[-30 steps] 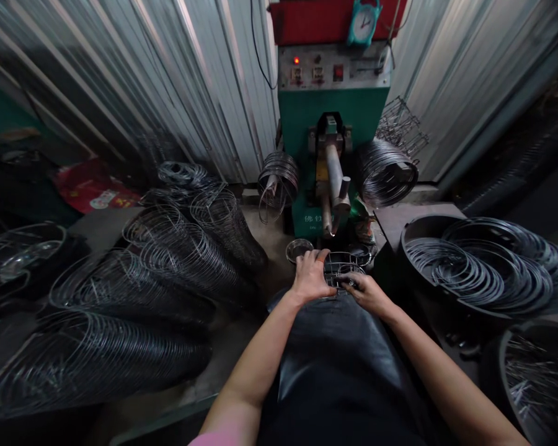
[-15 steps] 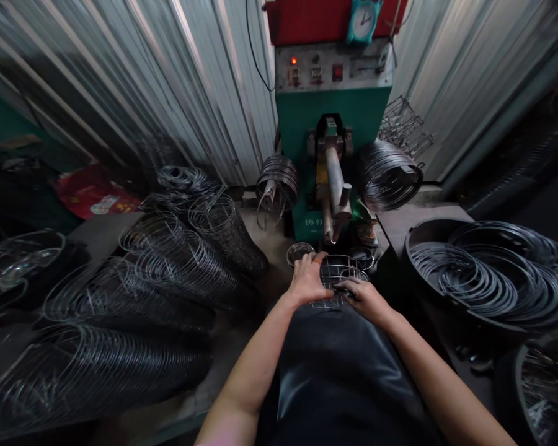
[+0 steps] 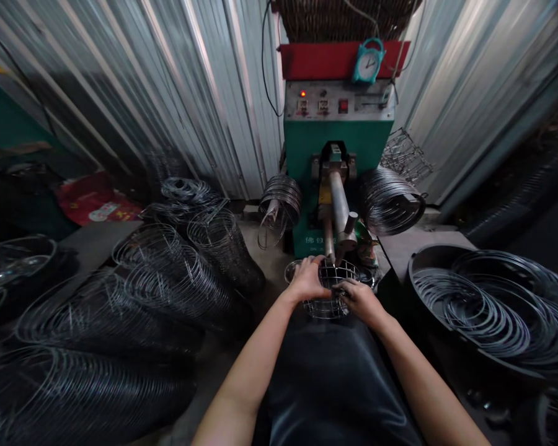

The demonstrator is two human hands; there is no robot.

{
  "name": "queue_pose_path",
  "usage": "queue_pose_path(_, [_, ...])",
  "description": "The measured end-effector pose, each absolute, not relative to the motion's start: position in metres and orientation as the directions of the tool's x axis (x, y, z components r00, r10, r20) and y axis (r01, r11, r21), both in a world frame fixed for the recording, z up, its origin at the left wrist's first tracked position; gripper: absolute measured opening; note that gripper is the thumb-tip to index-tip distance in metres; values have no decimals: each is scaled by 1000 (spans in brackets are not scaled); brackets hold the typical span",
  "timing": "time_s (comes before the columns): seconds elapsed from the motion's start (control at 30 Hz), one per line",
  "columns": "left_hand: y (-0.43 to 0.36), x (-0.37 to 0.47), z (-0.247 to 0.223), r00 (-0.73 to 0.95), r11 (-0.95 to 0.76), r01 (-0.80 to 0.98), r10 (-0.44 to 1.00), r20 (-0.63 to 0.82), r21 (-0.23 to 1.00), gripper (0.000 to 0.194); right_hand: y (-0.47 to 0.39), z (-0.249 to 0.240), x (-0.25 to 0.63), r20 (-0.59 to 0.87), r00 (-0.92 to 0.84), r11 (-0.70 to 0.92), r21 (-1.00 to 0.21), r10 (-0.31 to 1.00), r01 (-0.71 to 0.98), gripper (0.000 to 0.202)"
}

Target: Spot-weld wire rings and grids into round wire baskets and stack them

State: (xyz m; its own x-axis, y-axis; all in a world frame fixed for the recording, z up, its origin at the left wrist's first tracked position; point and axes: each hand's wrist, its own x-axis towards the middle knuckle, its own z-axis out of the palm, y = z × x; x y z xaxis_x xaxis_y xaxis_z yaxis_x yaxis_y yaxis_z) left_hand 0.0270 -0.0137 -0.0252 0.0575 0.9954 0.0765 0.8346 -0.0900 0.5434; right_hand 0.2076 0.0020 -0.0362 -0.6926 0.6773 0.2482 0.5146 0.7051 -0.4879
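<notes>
A round metal wire basket [image 3: 323, 310] sits in front of my body, just under the electrode tips of a green spot welder [image 3: 295, 139]. My left hand [image 3: 305, 279] grips its left side, thumb stretched across toward the middle and fingers over the far part. On the right, my right hand [image 3: 359, 297] is closed with thumb and fingers pinched at the basket's wires; whether a small piece is also between them is hidden. The welder's upper arm [image 3: 340, 195] slants down, its tip touching or very near the basket's far side.
Tall stacks of wire rings [image 3: 167, 279] stand at left. A black tub [image 3: 413, 285] holds loose wire rings at right. Ring bundles hang left [image 3: 281, 198] and right [image 3: 390, 201] of the welder. A teal clock [image 3: 368, 64] hangs above the control panel [image 3: 318, 102]. A dark apron [image 3: 335, 378] covers my lap.
The camera view has tipped upward, so the welder appears lower. Both hands keep their grip, and the basket now sits closer beneath the electrode tips.
</notes>
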Motion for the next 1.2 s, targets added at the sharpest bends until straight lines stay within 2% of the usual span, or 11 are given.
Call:
queue_pose_path(0.43, [8,29,-27,-20,-19,846,998,68,533,89,11,-40,202,282,-572,631,-471,770,617,33])
queue_pose_path(0.53, [15,28,-28,-28,7,828,999,29,561,89,10,-39,201,360,-483,599,-560,798,572,29])
queue_pose_path(0.6, [17,27,-29,-21,-6,822,999,41,569,93,2,-43,206,382,-329,503,-696,864,513,30])
queue_pose_path(0.63, [17,27,-30,-19,-16,823,998,55,568,95,-4,-48,210,346,-230,416,-779,909,470,34])
queue_pose_path(0.7, [18,27,-32,-18,-30,828,997,80,560,98,-19,-64,220,176,-79,192,-920,981,342,38])
queue_pose_path(0.8, [23,26,-32,-23,-29,826,996,85,562,100,-44,-101,239,-55,-60,-41,-977,997,210,35])
queue_pose_path(0.87, [27,24,-31,-29,-15,818,997,67,575,101,-62,-127,251,-56,-70,-36,-965,996,260,32])
queue_pose_path(0.97, [33,23,-28,-36,0,815,998,52,579,100,-84,-157,264,22,-47,38,-924,999,380,27])
queue_pose_path(1.03, [36,22,-27,-39,5,821,998,48,571,100,-90,-166,269,44,1,40,-920,999,389,25])
queue_pose_path(1.1, [38,22,-27,-42,9,827,998,45,562,100,-89,-170,273,10,75,-13,-953,997,303,25])
queue_pose_path(1.2, [39,23,-28,-40,5,830,998,50,557,100,-81,-172,277,-161,154,-161,-987,975,-14,27])
